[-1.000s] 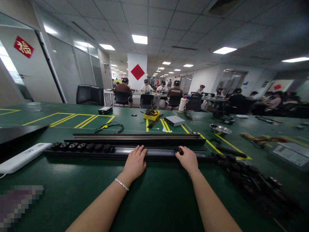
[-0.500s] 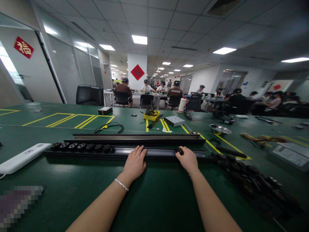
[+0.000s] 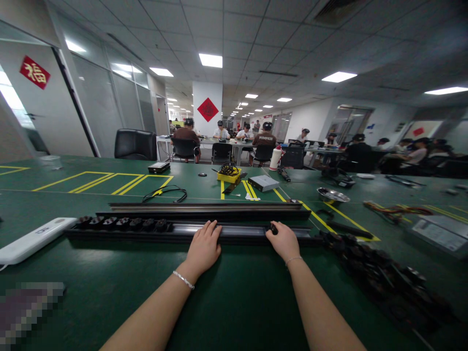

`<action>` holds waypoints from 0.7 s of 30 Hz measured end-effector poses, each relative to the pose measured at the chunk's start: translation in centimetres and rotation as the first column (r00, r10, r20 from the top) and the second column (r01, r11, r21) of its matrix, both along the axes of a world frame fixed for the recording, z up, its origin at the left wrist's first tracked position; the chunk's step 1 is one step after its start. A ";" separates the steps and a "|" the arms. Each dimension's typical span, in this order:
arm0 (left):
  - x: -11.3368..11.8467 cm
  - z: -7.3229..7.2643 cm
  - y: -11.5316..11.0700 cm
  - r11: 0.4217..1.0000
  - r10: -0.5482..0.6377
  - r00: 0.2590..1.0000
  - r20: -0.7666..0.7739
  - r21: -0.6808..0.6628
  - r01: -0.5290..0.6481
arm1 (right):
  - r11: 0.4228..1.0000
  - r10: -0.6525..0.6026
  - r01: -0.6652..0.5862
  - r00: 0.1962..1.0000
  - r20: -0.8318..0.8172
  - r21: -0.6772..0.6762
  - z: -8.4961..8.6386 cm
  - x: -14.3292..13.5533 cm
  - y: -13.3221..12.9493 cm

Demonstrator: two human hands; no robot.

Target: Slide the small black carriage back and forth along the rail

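Black front rail (image 3: 241, 239), with two bare hands (image 3: 204, 246) upon it

Head view. One long black front rail, lying left to right across a green table (image 3: 234, 307), near edge of the layout. Fitted at its left end: a row of seven black modules (image 3: 122, 223), set side by side. To the right of the row, a bare, shiny channel.

Left hand: laid palm down over the middle of the rail, fingers extended and close together, gripping nothing visible; silver bracelet (image 3: 183, 280) at the wrist. Right hand (image 3: 286, 240): on the right part of the rail, thumb and fingers closed about a small black piece (image 3: 273, 227), mostly covered; whether it sits fully in the channel cannot be told.

Behind, parallel and near: one rear rail (image 3: 208, 208). Off the left end: one white oblong bar (image 3: 38, 240). Off the right end: a heap of black modules (image 3: 383, 273), dark and blurred.

Farther back on the table: a looped black cable with yellow tag (image 3: 158, 192); a yellow box (image 3: 227, 176) with cables on top; a flat grey box (image 3: 263, 183); a metal bowl (image 3: 332, 196); coloured wires (image 3: 395, 209) beside a labelled metal box (image 3: 438, 236).

Background: people seated at desks, one in a brown shirt (image 3: 266, 139) lettered PUMPKIN.
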State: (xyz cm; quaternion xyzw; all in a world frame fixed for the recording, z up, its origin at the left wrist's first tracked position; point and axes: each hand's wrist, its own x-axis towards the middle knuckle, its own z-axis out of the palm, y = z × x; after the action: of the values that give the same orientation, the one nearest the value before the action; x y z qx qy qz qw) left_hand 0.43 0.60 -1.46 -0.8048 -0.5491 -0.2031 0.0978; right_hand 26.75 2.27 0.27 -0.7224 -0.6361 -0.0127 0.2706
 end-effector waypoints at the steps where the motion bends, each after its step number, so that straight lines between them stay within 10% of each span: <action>1: 0.0 0.0 0.0 1.000 -0.001 1.000 0.000 -0.002 0.001 | 1.000 0.000 0.000 1.000 0.002 0.001 0.0 0.0 0.0; 21: 0.0 -0.1 0.0 1.000 -0.002 1.000 0.010 -0.010 0.003 | 0.996 -0.081 0.082 0.996 0.027 -0.043 0.1 0.0 -0.3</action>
State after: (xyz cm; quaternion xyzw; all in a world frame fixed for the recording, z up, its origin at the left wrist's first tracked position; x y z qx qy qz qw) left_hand 0.42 0.65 -1.60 -0.8049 -0.5496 -0.2044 0.0906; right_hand 26.79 2.00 0.35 -0.7533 -0.6096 -0.0188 0.2459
